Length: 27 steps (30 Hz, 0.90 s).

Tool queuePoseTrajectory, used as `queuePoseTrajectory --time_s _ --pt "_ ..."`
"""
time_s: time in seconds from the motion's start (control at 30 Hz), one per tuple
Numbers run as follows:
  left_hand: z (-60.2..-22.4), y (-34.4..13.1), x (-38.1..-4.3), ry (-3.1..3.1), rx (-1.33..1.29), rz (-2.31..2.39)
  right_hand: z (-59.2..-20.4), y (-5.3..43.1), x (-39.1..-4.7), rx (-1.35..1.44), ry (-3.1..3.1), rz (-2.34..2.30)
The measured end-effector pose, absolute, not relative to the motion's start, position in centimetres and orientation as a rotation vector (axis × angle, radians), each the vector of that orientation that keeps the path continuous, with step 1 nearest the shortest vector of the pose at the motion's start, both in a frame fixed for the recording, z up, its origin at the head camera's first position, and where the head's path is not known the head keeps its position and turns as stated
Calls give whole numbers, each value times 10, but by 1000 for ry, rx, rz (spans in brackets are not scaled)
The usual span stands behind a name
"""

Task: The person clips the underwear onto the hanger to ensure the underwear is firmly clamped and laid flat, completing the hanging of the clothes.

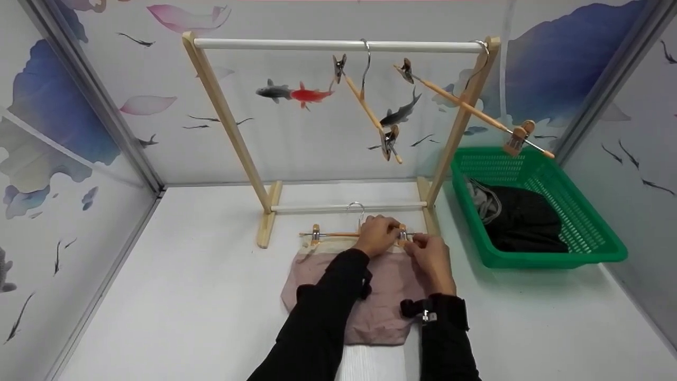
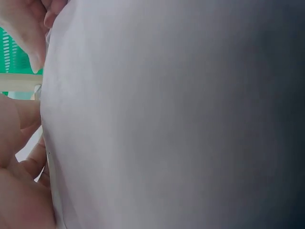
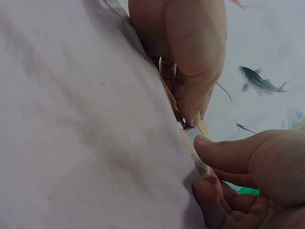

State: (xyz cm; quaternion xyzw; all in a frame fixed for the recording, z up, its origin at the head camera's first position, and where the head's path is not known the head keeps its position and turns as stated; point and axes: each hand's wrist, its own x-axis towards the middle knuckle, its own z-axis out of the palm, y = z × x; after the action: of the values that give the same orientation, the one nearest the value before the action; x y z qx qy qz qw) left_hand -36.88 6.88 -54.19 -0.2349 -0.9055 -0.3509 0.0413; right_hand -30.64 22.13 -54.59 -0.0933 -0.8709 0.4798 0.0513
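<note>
Pink garment (image 1: 386,304): lies flat on the white surface (image 1: 185,296), in front of the wooden rack (image 1: 225,116), its pale band (image 1: 333,245) along the bar of a hanger (image 1: 341,234). Left-end clip (image 1: 316,234): appears seated over the band. Right-end clip (image 1: 403,233): being worked by both hands; whether its jaws stand apart cannot be told, as fingers cover much of it.

Grip, left hand (image 1: 376,234): curled, fingertips together on the right-end clip. Grip, right hand (image 1: 432,259): thumb and finger pinch the edge of the band just beside that clip.

The step in hand is judged to be fastening the band's right end. Good practice: keep the clip pressed fully apart while the edge is fed in, with both cloth layers well between its pads; a shallow bite would likely slip under the garment's weight. Draw the band level and taut toward the right end before releasing, to avoid sag between clips. Withdraw the right fingertips ahead of closure. A light tug afterward would confirm the hold.

Adjacent: green basket (image 1: 545,259) with dark cloth (image 1: 523,217), right of the rack.
</note>
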Motion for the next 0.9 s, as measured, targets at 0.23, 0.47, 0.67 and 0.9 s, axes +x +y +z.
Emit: queuePoseTrajectory --time_s 0.23,0.47,0.67,0.9 --pt "-533 68 -371 -2849 -662 -1242 -546 219 -307 -248 -2647 1347" --pt "-526 63 -371 -2867 -681 -1362 -548 220 -309 -228 -2642 1270" --pt "-519 61 -373 -2802 -695 -1458 -548 220 -315 -250 -2539 1506" --pt "-509 61 -375 -2808 -681 -1667 -542 222 -314 -284 -2345 1777"
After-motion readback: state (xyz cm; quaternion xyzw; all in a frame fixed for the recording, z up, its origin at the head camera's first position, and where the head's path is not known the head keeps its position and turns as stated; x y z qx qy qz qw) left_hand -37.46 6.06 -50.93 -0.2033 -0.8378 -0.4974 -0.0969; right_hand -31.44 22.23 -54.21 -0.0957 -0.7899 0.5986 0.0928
